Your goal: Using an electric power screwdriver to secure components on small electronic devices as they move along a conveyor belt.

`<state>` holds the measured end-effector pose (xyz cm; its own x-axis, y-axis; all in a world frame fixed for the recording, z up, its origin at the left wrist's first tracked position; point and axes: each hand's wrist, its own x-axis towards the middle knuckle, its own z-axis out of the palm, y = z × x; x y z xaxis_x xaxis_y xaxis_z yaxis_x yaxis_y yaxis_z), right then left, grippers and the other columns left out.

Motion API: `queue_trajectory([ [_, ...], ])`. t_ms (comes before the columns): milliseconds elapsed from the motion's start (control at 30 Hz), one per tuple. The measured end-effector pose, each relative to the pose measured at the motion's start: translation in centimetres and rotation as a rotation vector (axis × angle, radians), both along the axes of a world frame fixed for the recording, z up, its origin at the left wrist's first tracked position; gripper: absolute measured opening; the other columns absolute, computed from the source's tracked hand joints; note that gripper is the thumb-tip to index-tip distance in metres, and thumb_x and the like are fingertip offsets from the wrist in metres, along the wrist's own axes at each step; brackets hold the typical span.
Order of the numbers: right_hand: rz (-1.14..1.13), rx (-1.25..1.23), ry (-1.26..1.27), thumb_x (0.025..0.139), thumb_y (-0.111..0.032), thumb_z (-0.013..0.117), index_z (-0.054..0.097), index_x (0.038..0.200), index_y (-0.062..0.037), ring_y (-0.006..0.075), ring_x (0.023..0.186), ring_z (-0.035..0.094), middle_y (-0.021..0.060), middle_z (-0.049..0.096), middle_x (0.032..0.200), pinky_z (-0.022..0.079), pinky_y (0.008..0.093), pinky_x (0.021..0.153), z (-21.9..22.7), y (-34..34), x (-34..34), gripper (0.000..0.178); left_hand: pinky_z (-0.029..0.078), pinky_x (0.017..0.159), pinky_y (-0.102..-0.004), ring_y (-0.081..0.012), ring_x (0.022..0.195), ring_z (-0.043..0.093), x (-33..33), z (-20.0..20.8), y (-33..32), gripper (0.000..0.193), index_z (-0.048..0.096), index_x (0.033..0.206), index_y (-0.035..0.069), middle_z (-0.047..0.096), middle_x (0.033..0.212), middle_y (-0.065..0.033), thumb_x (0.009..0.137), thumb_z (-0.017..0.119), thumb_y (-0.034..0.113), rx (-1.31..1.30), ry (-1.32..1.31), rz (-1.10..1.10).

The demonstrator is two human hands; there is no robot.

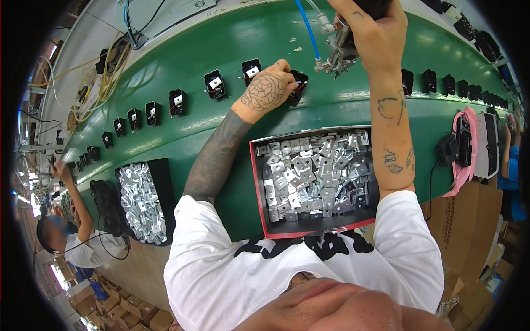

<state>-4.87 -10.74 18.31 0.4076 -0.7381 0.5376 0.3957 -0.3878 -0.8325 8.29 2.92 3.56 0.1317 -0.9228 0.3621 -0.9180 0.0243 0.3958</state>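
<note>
Well apart from each other, my two hands are reaching out over the green bench [326, 113]. My left hand [269, 88] is bending its fingers against a small black housing [298, 96] on the bench and touching it; I cannot tell whether they are pinching it or something in it. My right hand [381, 33] is wrapping its fingers round the dark upper part of a metal tool [341, 52], which I am holding to the right of that housing. A blue hose [309, 30] is running to the tool. More black housings [216, 94] are standing in a line to either side. Between my forearms, a red-edged box [257, 187] is holding loose metal brackets [312, 176]. Left of it, a black tray [163, 193] is holding silvery pieces [142, 201].
</note>
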Motion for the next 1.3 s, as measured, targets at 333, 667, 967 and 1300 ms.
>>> queue_trajectory([
  [333, 0.002, -0.004, -0.023, 0.084, -0.004, 0.074, 0.066, 0.111, -0.0035, 0.0065, 0.051, 0.047, -0.0009, 0.061, 0.07, 0.037, 0.0189, 0.047, 0.0, 0.1, 0.2, 0.028, 0.051, 0.08, -0.0385, -0.0299, 0.081, 0.064, -0.6, -0.4, -1.1, 0.022, 0.067, 0.102, 0.004, 0.065, 0.092, -0.0112, 0.084, 0.068, 0.016, -0.06, 0.205, 0.08],
  [667, 0.031, 0.0, -0.033, 0.084, -0.003, 0.074, 0.065, 0.11, -0.0029, 0.0063, 0.051, 0.047, -0.0012, 0.06, 0.069, 0.037, 0.0189, 0.047, 0.1, 0.2, 0.2, 0.028, 0.052, 0.08, -0.0364, -0.0287, 0.085, 0.062, 0.5, -2.1, -1.5, 0.034, 0.06, 0.116, 0.004, 0.064, 0.103, -0.0139, 0.085, 0.066, 0.015, -0.267, 0.103, 0.209],
  [967, 0.026, -0.003, -0.049, 0.083, -0.004, 0.074, 0.064, 0.108, -0.0024, 0.0071, 0.051, 0.048, -0.0003, 0.061, 0.069, 0.038, 0.0195, 0.046, 0.0, 0.3, 0.5, 0.027, 0.048, 0.092, -0.0378, -0.0271, 0.104, 0.06, -0.9, 1.5, -0.7, 0.047, 0.055, 0.124, 0.003, 0.061, 0.116, -0.0118, 0.082, 0.071, 0.017, -0.368, -0.219, 0.329],
  [1300, -0.068, -0.099, 0.123, 0.083, -0.008, 0.076, 0.061, 0.109, -0.001, 0.0095, 0.053, 0.05, 0.0021, 0.061, 0.072, 0.041, 0.0214, 0.047, 1.6, 0.7, -1.1, 0.031, 0.033, 0.11, -0.0468, -0.0317, 0.136, 0.047, 0.3, 0.2, -0.8, 0.073, 0.044, 0.141, 0.004, 0.052, 0.141, -0.0139, 0.076, 0.075, 0.016, -0.137, -0.235, 0.097],
])
